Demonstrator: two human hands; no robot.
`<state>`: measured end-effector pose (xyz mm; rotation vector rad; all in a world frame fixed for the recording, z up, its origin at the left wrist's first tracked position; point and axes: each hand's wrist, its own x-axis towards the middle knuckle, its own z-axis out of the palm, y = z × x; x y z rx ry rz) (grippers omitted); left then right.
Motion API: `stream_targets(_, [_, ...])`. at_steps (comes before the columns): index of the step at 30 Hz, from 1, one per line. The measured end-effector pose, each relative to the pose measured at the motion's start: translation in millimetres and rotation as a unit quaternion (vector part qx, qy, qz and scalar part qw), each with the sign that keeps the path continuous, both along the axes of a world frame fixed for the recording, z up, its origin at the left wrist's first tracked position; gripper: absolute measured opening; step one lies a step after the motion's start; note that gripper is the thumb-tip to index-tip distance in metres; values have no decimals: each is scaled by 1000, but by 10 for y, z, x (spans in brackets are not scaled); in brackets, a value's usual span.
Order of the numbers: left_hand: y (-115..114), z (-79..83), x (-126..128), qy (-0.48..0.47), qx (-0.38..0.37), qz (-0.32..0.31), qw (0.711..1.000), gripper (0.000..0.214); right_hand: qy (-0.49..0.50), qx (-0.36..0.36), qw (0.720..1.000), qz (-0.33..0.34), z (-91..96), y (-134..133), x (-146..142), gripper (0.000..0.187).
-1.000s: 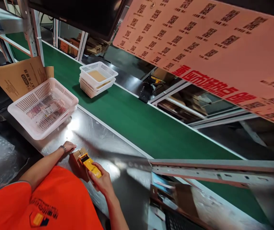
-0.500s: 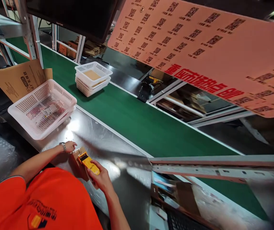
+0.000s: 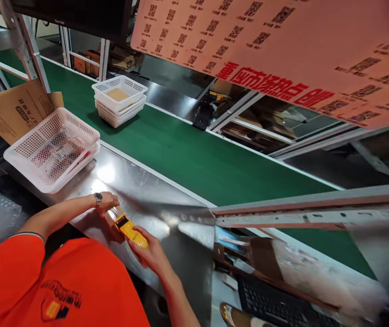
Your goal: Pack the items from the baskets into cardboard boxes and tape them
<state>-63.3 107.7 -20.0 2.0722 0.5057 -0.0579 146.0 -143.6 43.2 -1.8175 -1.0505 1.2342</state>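
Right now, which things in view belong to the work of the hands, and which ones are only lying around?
In use: left hand on the small brown box; right hand holding the yellow handheld tool; steel table.
Lying about: white basket beside them; stack of white baskets on the green belt; cardboard sheet; keyboard.

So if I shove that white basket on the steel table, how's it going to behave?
Probably light: the basket is thin perforated plastic with only a few flat packets inside. It would likely slide easily, since the table is smooth, shiny steel. Low and wide, it seems unlikely to tip.
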Motion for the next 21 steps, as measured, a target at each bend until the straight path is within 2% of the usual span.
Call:
stream_targets(3, [17,4,-8,7,-6,-7,1000,33,-67,-56,996,30,18,-461,391,47])
stream_targets(5, [11,2,-12,3,-21,1,1000,31,-110,-79,990,43,-27,-594,534,42])
stream_targets(7, [-20,-6,-15,-3,-25,9,1000,29,-119,-95,987,56,-125,-531,510,41])
stream_targets(9, [-80,-23,-15,-8,-24,34,999,25,-102,-94,988,68,-256,-340,368,42])
stream_targets(11, [-159,-50,-18,-18,-14,94,995,22,-105,-86,988,75,-389,-147,224,39])
stream_targets(13, [-227,-82,-40,-25,6,153,988,22,-162,-81,981,69,-506,-56,181,38])
stream_targets(16, [-263,-126,-124,-30,42,189,981,30,-286,-89,954,14,-661,-127,336,50])
stream_targets(21, [-300,-189,-283,30,106,155,982,61,-408,-155,900,-5,-954,-326,651,80])
